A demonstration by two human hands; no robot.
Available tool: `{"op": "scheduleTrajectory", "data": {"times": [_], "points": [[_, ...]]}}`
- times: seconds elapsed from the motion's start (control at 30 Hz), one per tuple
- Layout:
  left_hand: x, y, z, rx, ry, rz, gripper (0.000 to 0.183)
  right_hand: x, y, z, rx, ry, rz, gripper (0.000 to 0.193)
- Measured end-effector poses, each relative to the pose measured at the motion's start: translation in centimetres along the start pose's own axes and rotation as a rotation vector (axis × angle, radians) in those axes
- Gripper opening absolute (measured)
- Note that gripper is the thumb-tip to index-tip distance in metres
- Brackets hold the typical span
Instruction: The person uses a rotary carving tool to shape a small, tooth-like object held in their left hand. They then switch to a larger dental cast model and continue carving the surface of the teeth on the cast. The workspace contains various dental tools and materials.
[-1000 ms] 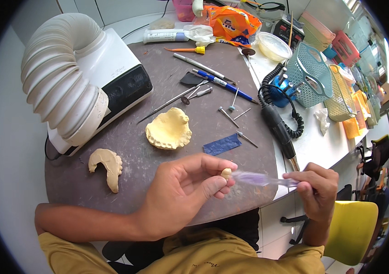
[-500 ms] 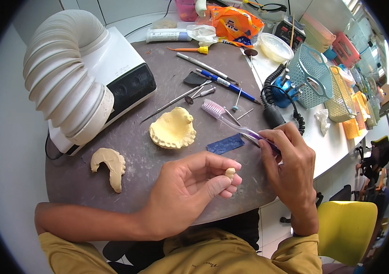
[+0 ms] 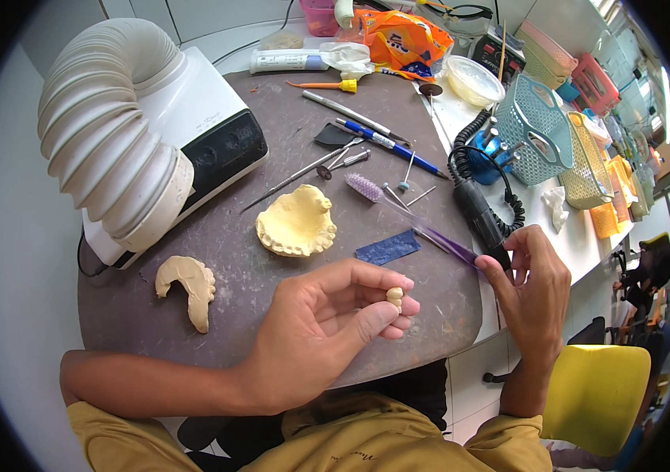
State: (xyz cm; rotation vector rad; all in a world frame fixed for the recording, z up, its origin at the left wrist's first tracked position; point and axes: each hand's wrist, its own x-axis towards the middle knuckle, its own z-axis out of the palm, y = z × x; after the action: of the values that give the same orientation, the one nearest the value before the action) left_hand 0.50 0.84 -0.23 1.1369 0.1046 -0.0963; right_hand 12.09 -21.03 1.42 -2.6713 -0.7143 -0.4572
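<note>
A small cream-coloured tooth piece (image 3: 394, 296) is pinched between the thumb and fingertips of my left hand (image 3: 335, 318), held above the bench. My right hand (image 3: 535, 291) has its fingers curled around the near end of a black rotary handpiece (image 3: 478, 214) with a coiled cord. The thumb lies close by the handle end of a purple toothbrush (image 3: 429, 229), whose bristle head lies toward the middle of the bench. A yellow plaster dental cast (image 3: 297, 222) sits beyond my left hand. Left of it rests a tan horseshoe-shaped cast piece (image 3: 191, 287).
A white machine with a ribbed hose (image 3: 103, 118) stands at left. Pens, a metal spatula (image 3: 299, 178) and small burs lie beyond the cast. Near the brush is a blue strip (image 3: 387, 248). Baskets (image 3: 535, 130) line the right side; a yellow chair (image 3: 596, 397) stands beyond the bench edge.
My right hand has let go of the toothbrush and moved right to the end of the handpiece. The brush now lies lower on the bench. My left hand has stayed nearly still.
</note>
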Motion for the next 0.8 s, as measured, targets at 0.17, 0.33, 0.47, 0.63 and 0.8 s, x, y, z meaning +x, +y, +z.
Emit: {"op": "scheduleTrajectory", "data": {"times": [0.17,0.33,0.47,0.63,0.8], "points": [[-0.2,0.0,0.2,-0.001,0.019,0.027,0.021,-0.1,1.8,-0.6,-0.050,-0.176,0.055,0.048],[-0.1,0.4,0.3,0.041,0.020,0.013,0.021,-0.3,2.9,-0.6,0.066,-0.239,0.038,0.051],[-0.1,0.2,0.2,0.059,0.021,0.042,0.021,0.1,3.4,-0.7,0.192,-0.318,0.085,0.051],[-0.2,0.2,0.0,0.061,0.008,0.045,0.020,-0.6,5.2,-0.6,0.468,-0.307,0.160,0.040],[-0.1,0.2,-0.1,0.042,-0.009,0.020,0.019,-2.2,5.3,-1.3,0.835,-0.228,0.217,0.041]]}}
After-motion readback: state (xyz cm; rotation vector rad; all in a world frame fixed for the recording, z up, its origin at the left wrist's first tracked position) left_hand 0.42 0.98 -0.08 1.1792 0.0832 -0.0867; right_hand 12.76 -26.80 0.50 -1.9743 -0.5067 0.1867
